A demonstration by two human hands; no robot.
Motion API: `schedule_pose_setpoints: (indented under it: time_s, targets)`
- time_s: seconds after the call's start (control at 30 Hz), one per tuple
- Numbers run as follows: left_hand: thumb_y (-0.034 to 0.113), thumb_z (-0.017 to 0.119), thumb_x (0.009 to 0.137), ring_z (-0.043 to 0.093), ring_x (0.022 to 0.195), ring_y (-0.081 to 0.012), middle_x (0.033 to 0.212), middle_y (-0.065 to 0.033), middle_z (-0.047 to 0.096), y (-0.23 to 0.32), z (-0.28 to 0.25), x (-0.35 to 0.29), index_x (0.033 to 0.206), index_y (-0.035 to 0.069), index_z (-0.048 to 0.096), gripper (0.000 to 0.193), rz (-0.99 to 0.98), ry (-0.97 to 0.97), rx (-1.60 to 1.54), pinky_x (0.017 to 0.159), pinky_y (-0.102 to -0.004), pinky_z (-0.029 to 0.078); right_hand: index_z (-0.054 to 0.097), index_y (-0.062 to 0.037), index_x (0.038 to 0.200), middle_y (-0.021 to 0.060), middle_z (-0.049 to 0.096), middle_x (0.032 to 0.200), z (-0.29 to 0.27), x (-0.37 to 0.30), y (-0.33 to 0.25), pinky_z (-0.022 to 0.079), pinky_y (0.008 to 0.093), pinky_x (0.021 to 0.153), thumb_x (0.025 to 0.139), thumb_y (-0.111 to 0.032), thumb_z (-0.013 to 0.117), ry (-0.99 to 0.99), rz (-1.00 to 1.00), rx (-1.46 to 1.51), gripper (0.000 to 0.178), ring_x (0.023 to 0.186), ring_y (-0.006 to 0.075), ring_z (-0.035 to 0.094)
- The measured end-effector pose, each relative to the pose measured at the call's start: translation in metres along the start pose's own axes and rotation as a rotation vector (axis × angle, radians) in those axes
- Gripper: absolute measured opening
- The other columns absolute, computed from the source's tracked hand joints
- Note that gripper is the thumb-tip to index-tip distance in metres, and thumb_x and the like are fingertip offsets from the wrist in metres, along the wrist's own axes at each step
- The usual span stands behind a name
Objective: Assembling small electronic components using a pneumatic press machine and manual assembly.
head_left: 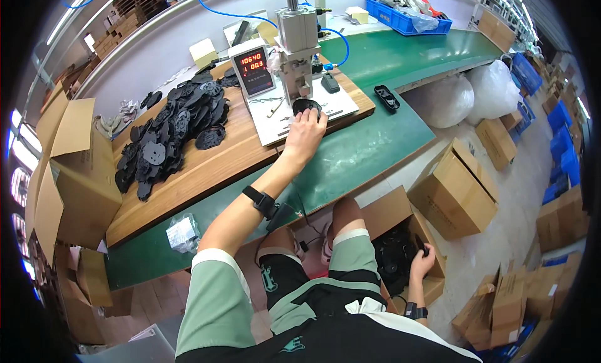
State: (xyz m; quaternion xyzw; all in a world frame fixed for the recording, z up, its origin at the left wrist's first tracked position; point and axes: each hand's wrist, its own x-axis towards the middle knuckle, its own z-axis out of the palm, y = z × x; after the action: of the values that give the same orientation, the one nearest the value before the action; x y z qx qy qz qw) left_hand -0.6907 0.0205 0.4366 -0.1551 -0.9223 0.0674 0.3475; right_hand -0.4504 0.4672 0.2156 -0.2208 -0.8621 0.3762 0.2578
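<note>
My left hand (305, 135) reaches forward to the bench press (297, 34), its fingers closed on the near edge of a round black plastic part (307, 105). That part sits tilted on the white base plate (269, 130), right below the press head. Down to the right, beside my leg, my right hand (423, 263) is closed round a black plastic piece (420, 242), partly hidden by the fingers. It is held over an open carton (436, 288) with many black parts (392, 256) inside.
A heap of flat black discs (181, 122) lies left on the wooden board (219, 160). A counter box (253, 68) with red digits stands beside the press. A black tray-like part (387, 98) and a clear bag (183, 233) rest on the green bench. Cartons (454, 187) stand right.
</note>
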Motion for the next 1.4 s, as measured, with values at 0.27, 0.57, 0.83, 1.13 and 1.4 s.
schedule_pose_setpoints:
  time_s: [0.27,0.57,0.83,1.13,1.4]
  targets:
    - [0.006,0.061,0.086,0.068,0.106,-0.0303,0.111,-0.0148,0.067,0.001,-0.006,0.007,0.115,0.004,0.064,0.029,-0.005,0.055,-0.138,0.099,-0.0431,0.053,0.071,-0.0058,0.102,0.0213,0.071,0.099,0.022,-0.059,0.136,0.052,0.0448,0.092,0.078,-0.002,0.062,-0.241,0.206,-0.297,0.026,0.099,0.0384,0.068]
    - [0.0,0.057,0.085,0.065,0.103,-0.0356,0.11,-0.017,0.064,0.001,-0.004,0.014,0.116,0.004,0.062,0.031,-0.102,-0.142,-0.196,0.09,-0.0444,0.054,0.071,-0.004,0.1,0.0232,0.067,0.105,0.055,-0.071,0.129,0.05,0.0462,0.096,0.078,-0.002,0.064,-0.398,0.256,-0.281,0.023,0.103,0.0414,0.064]
    - [-0.004,0.056,0.084,0.064,0.104,-0.0373,0.107,-0.0185,0.061,0.003,-0.011,0.009,0.113,0.0,0.061,0.03,0.005,-0.084,-0.221,0.098,-0.0459,0.05,0.071,-0.0056,0.108,0.0206,0.067,0.106,0.061,-0.074,0.143,0.049,0.0455,0.1,0.081,-0.004,0.062,-0.581,0.311,-0.465,0.028,0.107,0.041,0.063]
    - [-0.012,0.052,0.082,0.062,0.111,-0.0424,0.116,-0.0219,0.055,-0.005,-0.012,-0.005,0.125,-0.001,0.054,0.044,-0.005,-0.02,-0.309,0.101,-0.0514,0.049,0.065,-0.0017,0.107,0.0168,0.062,0.111,0.087,0.001,-0.181,0.047,0.042,0.097,0.084,0.007,0.058,-0.362,-0.461,0.328,0.025,0.109,0.0366,0.059]
    - [-0.009,0.06,0.082,0.066,0.103,-0.0459,0.12,-0.026,0.05,-0.003,-0.022,0.007,0.13,-0.001,0.043,0.052,-0.164,-0.114,-0.466,0.095,-0.0518,0.055,0.056,-0.0022,0.133,0.0153,0.055,0.135,0.142,0.061,-0.394,0.043,0.0458,0.107,0.076,0.006,0.066,-0.353,-1.057,0.232,0.059,0.127,0.036,0.051]
